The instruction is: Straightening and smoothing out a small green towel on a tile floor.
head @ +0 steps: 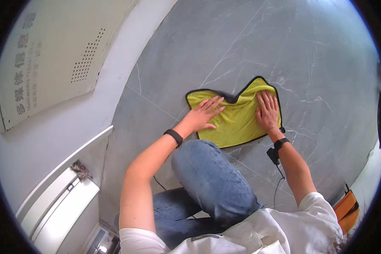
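Note:
A yellow-green cleaning cloth (pixel 235 123) with a black edge lies spread on the grey marbled tile floor (pixel 184 63), its far edge dipping and rucked in the middle. My left hand (pixel 204 116) rests flat on the cloth's left part with its fingers spread. On the right part of the cloth lies my right hand (pixel 267 111), palm down, fingers pointing away from me, a small fold near them. Neither hand grips the cloth. Both wrists carry black bands; a small black device with a cable hangs by the right one.
My denim-covered knee (pixel 209 168) is close to the cloth's near edge. On the left stand a white wall (pixel 120 41) and a metal panel (pixel 60 57) bearing writing and small holes. An orange object (pixel 346 209) is at the lower right.

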The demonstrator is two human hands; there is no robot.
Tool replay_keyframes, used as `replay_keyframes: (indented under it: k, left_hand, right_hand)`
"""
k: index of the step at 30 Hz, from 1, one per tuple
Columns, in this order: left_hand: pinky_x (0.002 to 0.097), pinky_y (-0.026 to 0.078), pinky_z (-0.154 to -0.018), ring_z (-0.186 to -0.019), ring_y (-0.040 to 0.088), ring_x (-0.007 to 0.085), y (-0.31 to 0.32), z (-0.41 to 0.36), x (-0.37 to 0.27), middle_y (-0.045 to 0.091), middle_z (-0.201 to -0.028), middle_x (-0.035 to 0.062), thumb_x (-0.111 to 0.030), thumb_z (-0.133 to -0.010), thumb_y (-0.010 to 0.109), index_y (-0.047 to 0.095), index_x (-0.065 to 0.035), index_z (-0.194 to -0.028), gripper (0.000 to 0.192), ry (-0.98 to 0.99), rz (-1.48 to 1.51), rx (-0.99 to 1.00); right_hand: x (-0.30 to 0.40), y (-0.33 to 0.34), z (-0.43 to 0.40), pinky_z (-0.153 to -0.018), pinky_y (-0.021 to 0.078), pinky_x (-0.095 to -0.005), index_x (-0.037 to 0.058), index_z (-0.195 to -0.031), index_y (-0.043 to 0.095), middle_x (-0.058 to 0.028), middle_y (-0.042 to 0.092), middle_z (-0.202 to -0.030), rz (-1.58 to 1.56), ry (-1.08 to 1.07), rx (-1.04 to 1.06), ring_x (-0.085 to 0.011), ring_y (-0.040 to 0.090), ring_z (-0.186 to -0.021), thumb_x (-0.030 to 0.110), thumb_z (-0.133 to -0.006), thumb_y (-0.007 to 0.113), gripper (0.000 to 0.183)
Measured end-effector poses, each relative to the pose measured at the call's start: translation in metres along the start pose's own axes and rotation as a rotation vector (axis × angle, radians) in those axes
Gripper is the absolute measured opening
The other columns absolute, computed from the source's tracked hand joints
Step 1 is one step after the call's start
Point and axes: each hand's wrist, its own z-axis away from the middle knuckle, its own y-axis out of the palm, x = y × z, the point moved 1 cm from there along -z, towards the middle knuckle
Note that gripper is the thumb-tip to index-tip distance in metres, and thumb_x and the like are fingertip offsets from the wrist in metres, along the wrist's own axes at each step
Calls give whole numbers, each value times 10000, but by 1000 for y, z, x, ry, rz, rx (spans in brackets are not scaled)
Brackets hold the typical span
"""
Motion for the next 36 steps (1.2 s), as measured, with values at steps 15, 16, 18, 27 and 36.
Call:
replay_keyframes:
  k: [15,16,18,27,36]
  left_hand:
    - [549,112,-1249,-1560,21,323,-2,4,-17,18,-1693,91,-368,-968,590,185,-209,-1616,780,-148,-221,99]
    - [549,112,-1249,-1560,21,323,-1,8,-20,18,-1693,91,-368,-968,590,185,-209,-1616,780,-155,-221,89]
    - [552,90,-1250,-1556,5,358,-4,14,-30,3,-1685,146,-425,-975,551,190,-204,-1617,768,-203,54,-15]
    - [564,271,-1191,-1535,191,325,-20,35,-6,133,-1674,140,-323,-988,518,328,-194,-1573,628,-78,-267,32]
    - [368,461,-1034,-1146,636,202,-250,202,37,687,-1227,89,-337,-1004,554,632,-75,-1311,410,-555,626,-82]
  right_hand:
    - [10,-9,-1,-1222,244,-463,128,-1483,474,-98,424,-1558,-96,43,-162,-270,337,-1478,188,-922,579,574]
    - [8,-12,0,-1222,244,-463,128,-1483,474,-98,424,-1558,-90,32,-164,-270,337,-1478,188,-922,579,574]
    - [4,-14,4,-1222,246,-460,127,-1479,478,-98,427,-1557,-89,62,-150,-273,333,-1480,186,-929,573,562]
    - [0,-3,0,-1197,284,-480,110,-1451,516,-145,473,-1509,-68,-36,-249,-337,413,-1407,103,-893,592,564]
    - [8,-10,-1,-1229,216,-462,111,-1527,409,-130,378,-1585,39,-47,-156,-298,301,-1492,167,-994,474,540]
